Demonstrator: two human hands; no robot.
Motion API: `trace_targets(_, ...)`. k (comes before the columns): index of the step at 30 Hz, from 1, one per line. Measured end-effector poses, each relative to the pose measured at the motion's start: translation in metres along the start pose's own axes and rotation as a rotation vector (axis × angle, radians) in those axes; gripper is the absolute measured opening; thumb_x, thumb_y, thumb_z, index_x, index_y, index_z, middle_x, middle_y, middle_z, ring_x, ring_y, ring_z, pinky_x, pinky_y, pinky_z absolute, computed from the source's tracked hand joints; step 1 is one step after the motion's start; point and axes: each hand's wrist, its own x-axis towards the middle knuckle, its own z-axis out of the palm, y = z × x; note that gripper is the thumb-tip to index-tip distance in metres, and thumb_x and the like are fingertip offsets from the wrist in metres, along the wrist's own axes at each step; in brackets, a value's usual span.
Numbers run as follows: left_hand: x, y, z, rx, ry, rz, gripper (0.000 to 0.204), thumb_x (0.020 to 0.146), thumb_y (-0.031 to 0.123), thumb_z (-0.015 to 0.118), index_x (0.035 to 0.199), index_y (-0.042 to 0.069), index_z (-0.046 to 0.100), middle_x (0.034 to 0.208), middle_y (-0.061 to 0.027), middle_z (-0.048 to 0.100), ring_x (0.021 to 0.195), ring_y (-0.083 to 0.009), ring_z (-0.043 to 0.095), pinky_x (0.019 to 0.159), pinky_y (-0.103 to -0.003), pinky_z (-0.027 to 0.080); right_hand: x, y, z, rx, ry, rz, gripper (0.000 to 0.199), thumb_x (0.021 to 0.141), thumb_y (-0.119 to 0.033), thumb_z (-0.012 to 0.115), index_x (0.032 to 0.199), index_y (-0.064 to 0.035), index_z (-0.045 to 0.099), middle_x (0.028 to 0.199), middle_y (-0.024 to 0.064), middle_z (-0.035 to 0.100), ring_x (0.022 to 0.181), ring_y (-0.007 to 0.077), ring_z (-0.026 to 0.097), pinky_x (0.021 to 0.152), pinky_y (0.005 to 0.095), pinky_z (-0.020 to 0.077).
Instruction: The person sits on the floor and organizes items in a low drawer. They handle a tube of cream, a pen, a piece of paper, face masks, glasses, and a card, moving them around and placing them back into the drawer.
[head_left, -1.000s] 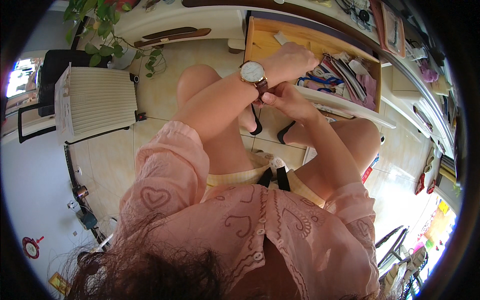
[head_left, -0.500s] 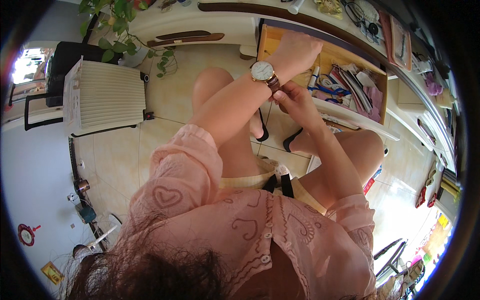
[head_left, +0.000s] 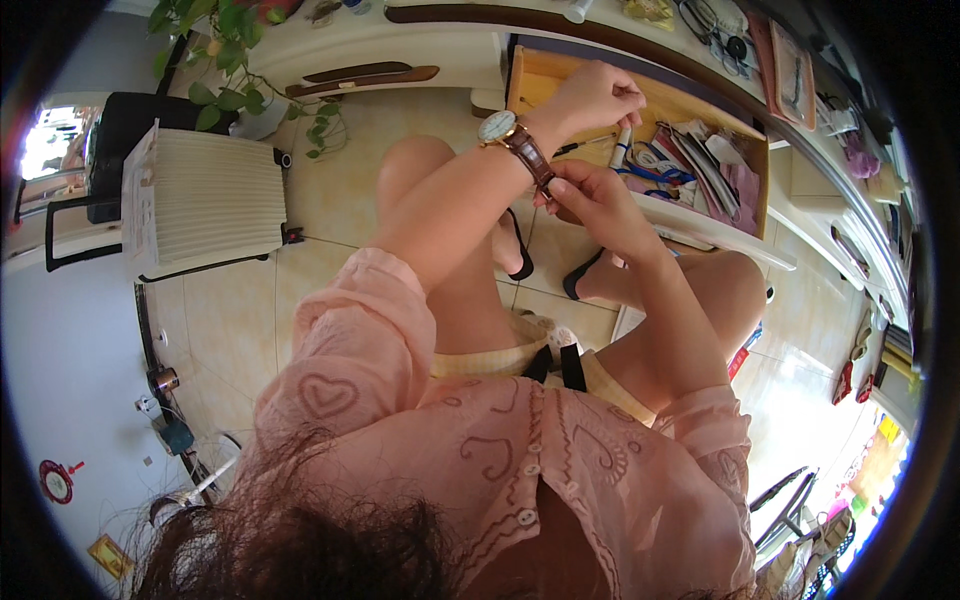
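A wristwatch [head_left: 497, 127] with a round white dial, gold-coloured rim and brown leather strap [head_left: 530, 158] goes round my left wrist. My left hand [head_left: 597, 97] reaches over the open wooden drawer [head_left: 545, 80], its fingers curled in with nothing seen in them. Below that wrist, my right hand [head_left: 595, 203] pinches the strap at its lower side, thumb on top. The strap's fastening is mostly hidden by those fingers. Inside the drawer lie a white marker [head_left: 621, 150], blue cords [head_left: 668, 178] and a stack of papers or booklets [head_left: 708, 168].
A cream ribbed suitcase [head_left: 210, 200] stands at the left. A trailing green plant [head_left: 232, 60] hangs over the cabinet at the upper left. Glasses, trays and small items crowd the cabinet top, including a pink tray [head_left: 795, 85]. Tiled floor [head_left: 230, 320] surrounds my legs.
My left forearm has turned, so the dial tilts away and more strap shows. The left fingers have come into view, curled. My right hand keeps its pinch on the strap.
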Motion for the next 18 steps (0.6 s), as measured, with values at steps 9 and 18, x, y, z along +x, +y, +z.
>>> trace_targets(9,-0.005,0.004,0.003,0.372,0.081,0.152,0.018,0.083,0.019,0.056,0.084,0.003,0.062,0.075,-0.0102,0.064,0.066,-0.0172,0.064,0.058,-0.028,0.049,0.002,0.012,-0.004,-0.084,0.032,0.079,0.018,0.091,-0.017,0.049,0.095,-0.0011,0.058,0.077,-0.0007,0.058,0.069,0.0043,0.050,0.064,0.0191,0.0417)
trace_targets(18,-0.021,0.011,0.014,1.149,0.114,0.429,0.011,0.075,0.014,0.052,0.072,0.006,0.060,0.066,-0.0097,0.061,0.067,-0.0278,0.061,0.054,-0.040,0.046,0.003,0.032,-0.003,-0.124,0.057,0.084,0.018,0.091,-0.013,0.048,0.095,0.0019,0.057,0.075,0.0023,0.060,0.068,0.0072,0.051,0.065,0.0224,0.0433)
